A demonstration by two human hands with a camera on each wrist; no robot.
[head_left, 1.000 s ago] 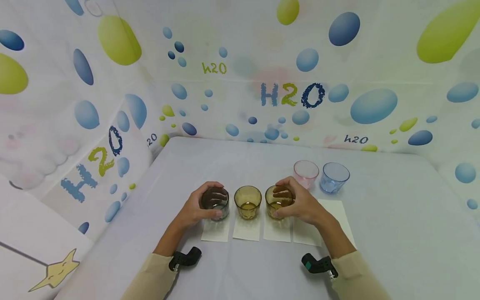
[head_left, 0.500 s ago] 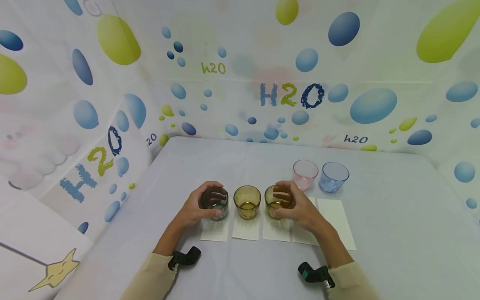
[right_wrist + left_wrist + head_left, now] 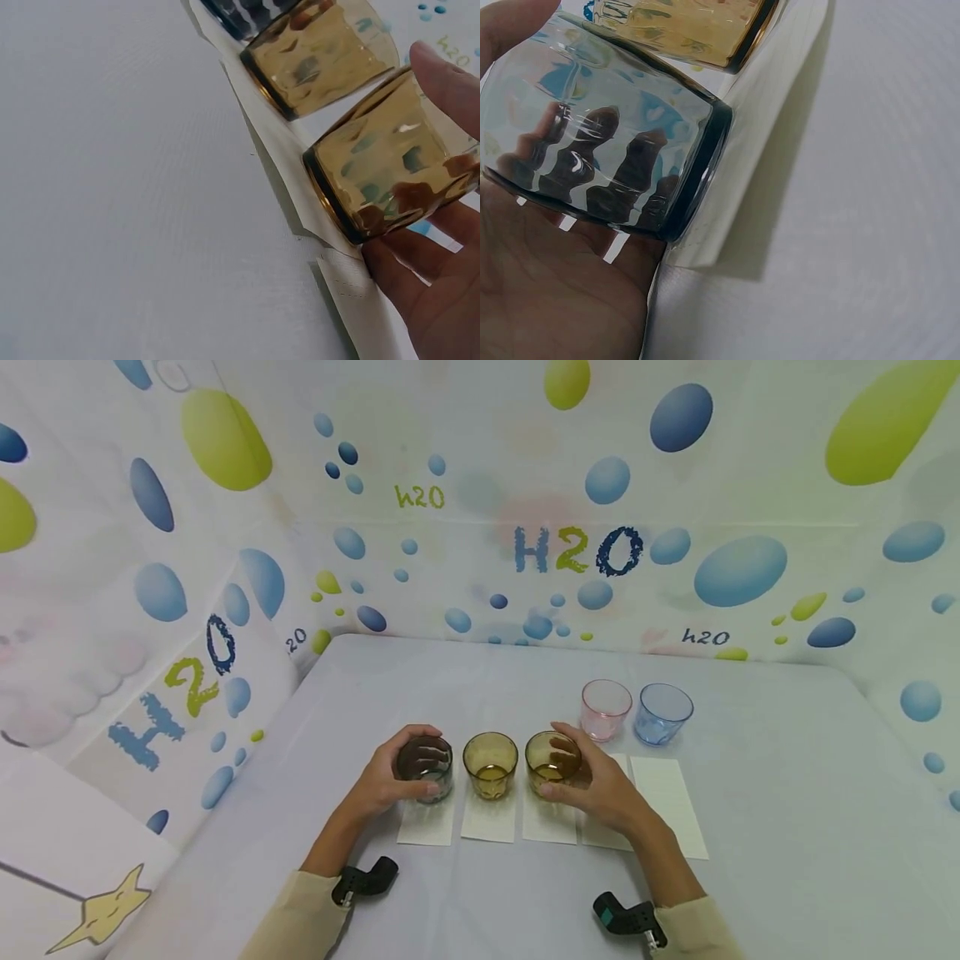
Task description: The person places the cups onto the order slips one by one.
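In the head view my left hand (image 3: 386, 774) curls round a smoky grey glass (image 3: 600, 127), thumb in front and fingers behind. It stands upright on a pale paper strip (image 3: 425, 823). My right hand (image 3: 603, 781) has its thumb before and its fingers behind an amber glass (image 3: 390, 157), upright on another strip (image 3: 550, 827). Between the hands a second amber glass (image 3: 491, 766) stands untouched, close to both neighbours. In the right wrist view the thumb (image 3: 450, 86) lies along the upper side of the held amber glass, with the other fingers beneath.
Behind my right hand stand a pink glass (image 3: 605, 712) and a blue glass (image 3: 663, 716). More paper strips lie to the right, one (image 3: 670, 807) bare and one partly under my forearm. A printed backdrop (image 3: 450, 552) rises beyond the white table (image 3: 787, 777).
My right wrist has dropped a little toward me, uncovering more of the pink glass and the strips. The whole head view has shifted slightly. The glasses keep their row.
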